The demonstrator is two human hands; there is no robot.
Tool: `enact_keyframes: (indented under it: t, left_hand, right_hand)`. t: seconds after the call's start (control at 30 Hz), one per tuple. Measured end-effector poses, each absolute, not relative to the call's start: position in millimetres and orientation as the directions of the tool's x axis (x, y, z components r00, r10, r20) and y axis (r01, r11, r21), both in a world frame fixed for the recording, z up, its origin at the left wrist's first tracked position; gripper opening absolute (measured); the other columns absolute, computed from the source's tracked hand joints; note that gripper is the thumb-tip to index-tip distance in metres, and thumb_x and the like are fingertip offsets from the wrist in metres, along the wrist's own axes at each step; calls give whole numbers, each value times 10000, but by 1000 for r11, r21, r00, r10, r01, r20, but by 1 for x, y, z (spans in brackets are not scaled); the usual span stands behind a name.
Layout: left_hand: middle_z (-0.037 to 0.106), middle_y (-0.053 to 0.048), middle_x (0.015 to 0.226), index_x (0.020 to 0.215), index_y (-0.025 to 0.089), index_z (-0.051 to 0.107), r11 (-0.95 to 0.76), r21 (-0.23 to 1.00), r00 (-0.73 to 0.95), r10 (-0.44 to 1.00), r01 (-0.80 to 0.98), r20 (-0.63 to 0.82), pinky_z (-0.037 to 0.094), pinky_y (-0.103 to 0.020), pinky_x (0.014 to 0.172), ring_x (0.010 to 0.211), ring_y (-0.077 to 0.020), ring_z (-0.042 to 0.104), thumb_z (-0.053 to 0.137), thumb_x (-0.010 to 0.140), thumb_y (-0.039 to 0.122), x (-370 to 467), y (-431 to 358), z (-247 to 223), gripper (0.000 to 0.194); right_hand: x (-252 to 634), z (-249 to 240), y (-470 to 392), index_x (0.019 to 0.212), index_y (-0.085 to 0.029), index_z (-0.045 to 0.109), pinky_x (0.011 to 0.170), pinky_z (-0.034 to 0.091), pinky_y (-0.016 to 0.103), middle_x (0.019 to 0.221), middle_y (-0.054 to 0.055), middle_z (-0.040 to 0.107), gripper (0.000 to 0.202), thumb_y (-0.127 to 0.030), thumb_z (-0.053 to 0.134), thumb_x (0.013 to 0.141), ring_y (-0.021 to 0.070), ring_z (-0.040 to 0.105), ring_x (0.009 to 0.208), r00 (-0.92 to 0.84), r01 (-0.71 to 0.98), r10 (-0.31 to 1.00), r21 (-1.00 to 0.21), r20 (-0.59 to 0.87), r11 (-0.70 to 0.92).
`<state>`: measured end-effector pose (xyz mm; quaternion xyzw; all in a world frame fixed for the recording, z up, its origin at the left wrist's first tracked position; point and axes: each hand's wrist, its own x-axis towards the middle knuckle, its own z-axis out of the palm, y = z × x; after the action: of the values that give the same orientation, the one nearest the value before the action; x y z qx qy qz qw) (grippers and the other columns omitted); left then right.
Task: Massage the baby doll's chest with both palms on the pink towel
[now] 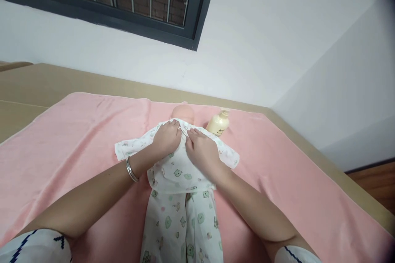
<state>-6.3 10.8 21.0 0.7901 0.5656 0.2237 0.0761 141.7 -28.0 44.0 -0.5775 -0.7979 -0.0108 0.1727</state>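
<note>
Trousers (182,226) nearest, on doll (182,114). Left hand (166,137), right hand (202,150) flat on shirt (177,168), grip released. Risk: placket gapes; bottle (218,123) tips if sleeve is tugged.

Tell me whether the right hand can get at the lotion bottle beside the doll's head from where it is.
Probably yes. The right hand lies on the doll's shirt, and the bottle lies just beyond it on the pink towel, with nothing between them.
</note>
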Motion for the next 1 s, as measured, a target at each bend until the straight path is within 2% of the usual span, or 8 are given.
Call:
enact_keyframes:
  t: [0.1,0.2,0.3,0.4,0.53,0.67,1.0]
  left_hand:
    - [609,-171,1378,1245,96,610,-342,372,250,928,863,275,394,-443,1120,1330,-276,527,280,992,192,-6,13,18,426]
    - [589,-150,1417,1304,111,592,-327,369,219,926,870,307,365,-466,1145,1365,-286,492,291,998,199,-3,9,13,438]
    - [600,-143,1405,1321,117,594,-343,349,214,909,872,358,369,-483,1143,1353,-298,499,326,994,207,1,4,8,432]
    - [624,-131,1379,1312,130,609,-387,334,233,878,859,419,389,-469,1130,1317,-286,529,352,982,193,2,2,5,422]
    - [656,-108,1338,1249,154,656,-404,344,226,862,848,454,405,-446,1122,1281,-271,561,351,978,180,2,2,5,408]
    - [666,-97,1324,1218,169,674,-405,352,220,859,844,462,405,-450,1122,1277,-268,563,358,971,174,2,2,5,401]
    - [670,-98,1320,1217,146,676,-395,361,194,855,845,480,396,-437,1140,1269,-256,572,340,959,143,3,0,4,424]
  right_hand:
    - [145,48,-27,935,-219,719,840,493,324,1062,81,759,284,-211,437,965,262,670,1102,-272,931,920,-166,281,326]
    - [155,47,-11,873,-243,737,751,499,301,965,34,778,307,-243,446,968,238,716,950,-198,927,940,-259,279,272]
    - [163,38,4,959,-283,762,849,512,295,1152,-13,756,302,-249,463,971,218,694,1089,-147,884,933,-380,328,273]
    - [165,30,8,1014,-300,769,942,508,306,1263,-28,710,297,-245,481,965,207,642,1211,-153,850,917,-425,368,312]
    - [163,27,4,1013,-290,774,966,507,315,1217,-10,733,300,-259,478,977,212,662,1177,-152,844,899,-419,410,334]
    - [161,28,1,1018,-296,775,899,521,304,1155,-7,756,294,-285,483,985,214,702,1070,-139,870,905,-388,401,305]
    - [161,27,1,1064,-294,776,883,524,304,1086,5,776,268,-258,535,953,219,715,1037,-96,876,907,-398,411,273]
